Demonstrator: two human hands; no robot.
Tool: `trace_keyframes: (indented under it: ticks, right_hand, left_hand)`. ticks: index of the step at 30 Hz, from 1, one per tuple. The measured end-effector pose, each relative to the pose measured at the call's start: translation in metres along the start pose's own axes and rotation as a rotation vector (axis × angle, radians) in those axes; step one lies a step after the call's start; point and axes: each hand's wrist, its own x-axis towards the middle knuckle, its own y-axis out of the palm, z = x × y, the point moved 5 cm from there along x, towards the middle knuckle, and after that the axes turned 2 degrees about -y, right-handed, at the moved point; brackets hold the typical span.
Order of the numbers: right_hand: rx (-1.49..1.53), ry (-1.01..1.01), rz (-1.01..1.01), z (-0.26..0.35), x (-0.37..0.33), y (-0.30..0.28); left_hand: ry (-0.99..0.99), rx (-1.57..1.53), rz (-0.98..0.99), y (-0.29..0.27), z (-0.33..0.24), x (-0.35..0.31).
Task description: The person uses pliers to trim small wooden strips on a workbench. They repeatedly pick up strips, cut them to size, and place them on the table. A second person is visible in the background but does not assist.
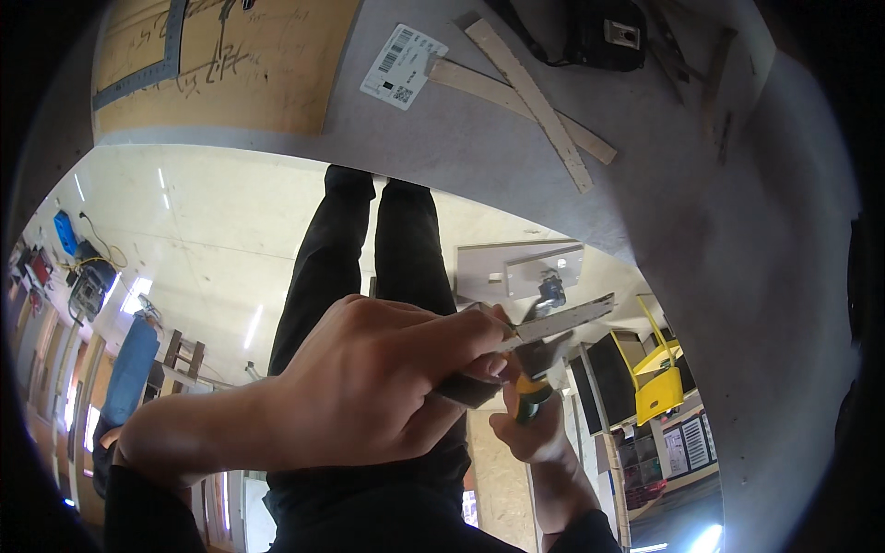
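My left hand reaches across in front of my body, its fingers closed around a thin flat strip with a pale, worn face. The strip's free end points to the right. Under those fingers a dark, flat-edged piece shows; whether it belongs to the strip I cannot tell. My right hand is closed on a hand tool with a yellow and green handle. A broad greyish part lies just above the handle, close beside the strip; the tool's exact kind is unclear.
Beyond my hands runs a grey tabletop. On it lie two crossed thin wood strips, a white label, a black tape measure and a marked wooden board with a metal square. A yellow chair stands at right.
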Motion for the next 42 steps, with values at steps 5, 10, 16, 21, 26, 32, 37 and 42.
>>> trace_keyframes:
  ticks: [5, 10, 16, 21, 26, 32, 37, 42]
  right_hand:
    - [-0.083, 0.006, 0.054, 0.014, 0.004, 0.009]
    - [0.214, 0.099, 0.076, 0.011, 0.005, 0.013]
    - [0.167, 0.148, 0.144, 0.014, 0.011, 0.013]
    - [0.060, 0.144, 0.166, 0.015, 0.015, 0.014]
    - [-0.274, -0.139, 0.080, 0.024, 0.021, 0.007]
    - [-0.822, -0.274, -0.113, 0.069, 0.025, -0.018]
    - [-0.821, -0.373, -0.516, 0.070, -0.003, -0.060]
    - [-0.416, -0.594, -0.932, 0.043, -0.009, -0.103]
  left_hand:
    - [-0.077, 0.091, 0.146, 0.005, 0.011, -0.001]
    - [-0.206, -0.048, 0.241, 0.006, 0.022, -0.005]
    - [-0.218, -0.117, 0.200, 0.003, 0.023, -0.004]
    - [-0.242, -0.129, 0.221, 0.002, 0.027, -0.006]
    - [-0.283, -0.162, 0.267, 0.000, 0.033, -0.008]
    - [-0.210, -0.106, 0.121, 0.003, 0.021, 0.033]
    - [0.352, 0.399, 0.036, 0.032, -0.046, 0.107]
    - [0.359, 0.570, 0.510, 0.081, -0.116, 0.189]
